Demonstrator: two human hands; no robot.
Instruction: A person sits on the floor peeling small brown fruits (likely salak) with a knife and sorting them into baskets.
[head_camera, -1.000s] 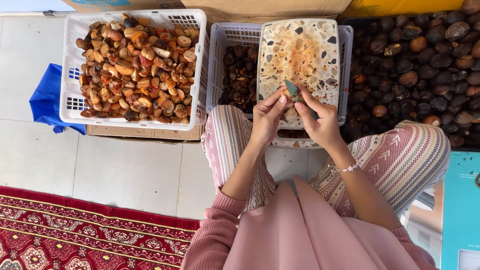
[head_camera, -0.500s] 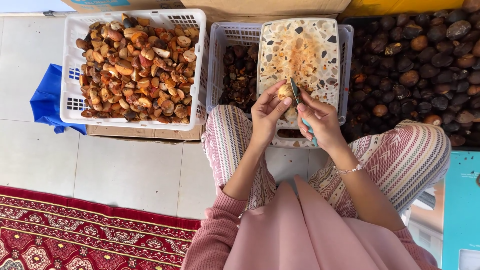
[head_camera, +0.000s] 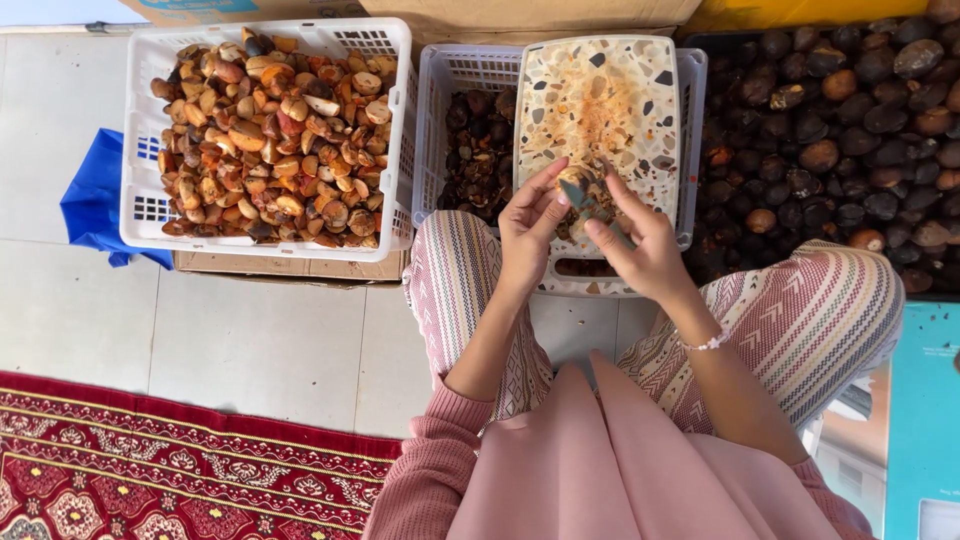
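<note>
Left hand (head_camera: 530, 232) curled around a small tan nut (head_camera: 574, 180), fingers closed on it from the nine o'clock side. Right hand (head_camera: 640, 240) closed on a short knife (head_camera: 583, 196), blade laid against the nut — both hands touching at the fingertips. Held just above the speckled stone slab (head_camera: 610, 100), near its six o'clock edge, the slab resting across a white basket (head_camera: 450, 80) of dark husk scraps. Further toward nine o'clock, a second white basket (head_camera: 140, 130) heaped with peeled orange-brown pieces, sitting on flat cardboard (head_camera: 280, 268) with blue cloth (head_camera: 95, 200) beside it. Toward three o'clock, a heap of dark unpeeled nuts (head_camera: 840, 120). Striped trouser knees (head_camera: 800, 310) spread under the wrists, thin bracelet (head_camera: 705, 343) on the right one. Red patterned rug (head_camera: 180, 460) at seven o'clock on pale floor tiles — teal box (head_camera: 920, 420) at four o'clock.
</note>
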